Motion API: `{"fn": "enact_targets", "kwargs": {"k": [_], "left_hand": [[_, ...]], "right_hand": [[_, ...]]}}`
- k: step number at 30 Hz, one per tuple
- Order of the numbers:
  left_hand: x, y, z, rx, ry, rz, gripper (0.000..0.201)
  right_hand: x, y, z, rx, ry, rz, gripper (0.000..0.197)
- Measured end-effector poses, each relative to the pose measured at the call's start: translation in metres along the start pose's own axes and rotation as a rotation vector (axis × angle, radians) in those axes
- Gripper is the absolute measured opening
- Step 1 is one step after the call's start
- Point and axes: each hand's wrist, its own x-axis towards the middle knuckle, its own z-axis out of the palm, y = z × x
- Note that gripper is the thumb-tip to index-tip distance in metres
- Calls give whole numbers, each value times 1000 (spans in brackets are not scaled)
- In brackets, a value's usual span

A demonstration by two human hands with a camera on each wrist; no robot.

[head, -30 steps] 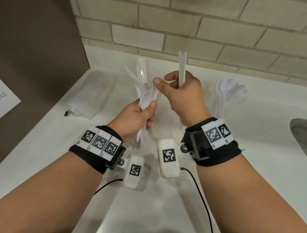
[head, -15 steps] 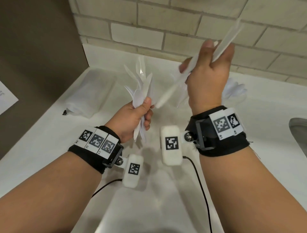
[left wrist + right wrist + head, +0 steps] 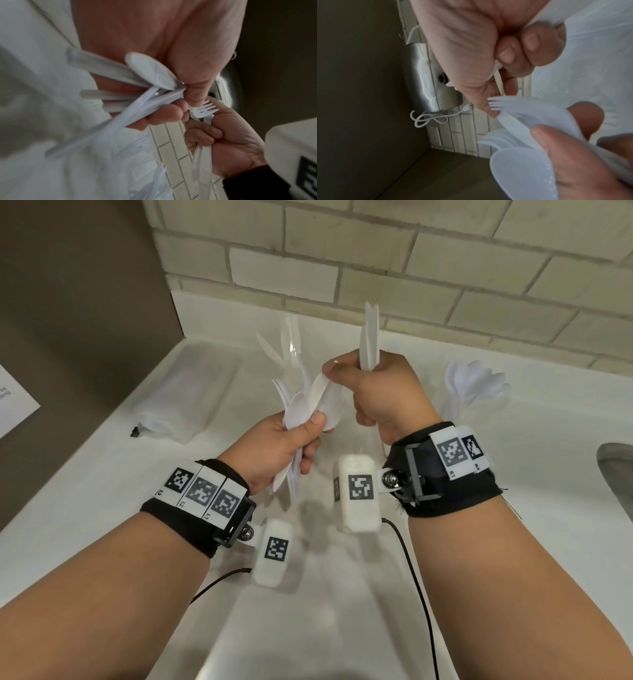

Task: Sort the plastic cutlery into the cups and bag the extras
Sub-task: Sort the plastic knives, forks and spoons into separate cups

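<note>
My left hand [image 3: 308, 433] grips a fanned bundle of white plastic cutlery [image 3: 308, 402], mostly spoons and forks; the same bundle [image 3: 145, 86] crosses the left wrist view. My right hand [image 3: 342, 378] sits just right of it, fingers curled round a few white cutlery pieces [image 3: 369, 337] that stand upright above the fist. Its thumb and forefinger touch a fork [image 3: 204, 109] at the top of the bundle; the fork's tines [image 3: 494, 104] show in the right wrist view. A clear cup of spoons [image 3: 476, 381] stands at the right. Another clear cup with cutlery [image 3: 289, 344] is partly hidden behind the bundle.
A clear plastic bag [image 3: 185, 405] lies on the white counter [image 3: 102, 491] at the left. A sink edge [image 3: 616, 470] shows at the far right. The tiled wall [image 3: 411, 268] closes the back. A metal appliance [image 3: 421, 81] with a white cord hangs there.
Half a second ago my right hand was raised up and to the right with its pieces. It has come back down to the bundle. The left hand has stayed in place.
</note>
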Motion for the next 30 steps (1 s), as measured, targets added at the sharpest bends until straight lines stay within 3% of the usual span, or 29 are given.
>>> {"fn": "enact_targets", "kwargs": {"k": [2, 5, 13, 18, 24, 27, 30], "left_hand": [[-1, -1, -1, 29, 6, 13, 44], [-4, -2, -2, 60, -21, 36, 30], [-4, -6, -2, 19, -65, 50, 34], [-3, -4, -6, -105, -30, -5, 43], [-9, 3, -19, -301, -47, -74, 54], [-9, 4, -26, -258, 16, -67, 39], [-6, 2, -32, -131, 194, -99, 25]], "right_hand": [[1, -1, 2, 49, 29, -25, 12], [6, -7, 2, 159, 163, -82, 11], [10, -33, -21, 330, 504, -414, 12], [22, -26, -16, 371, 426, -367, 14], [64, -9, 10, 134, 183, -232, 4], [83, -22, 25, 108, 173, -362, 7], [96, -44, 40, 208, 175, -527, 12]]}}
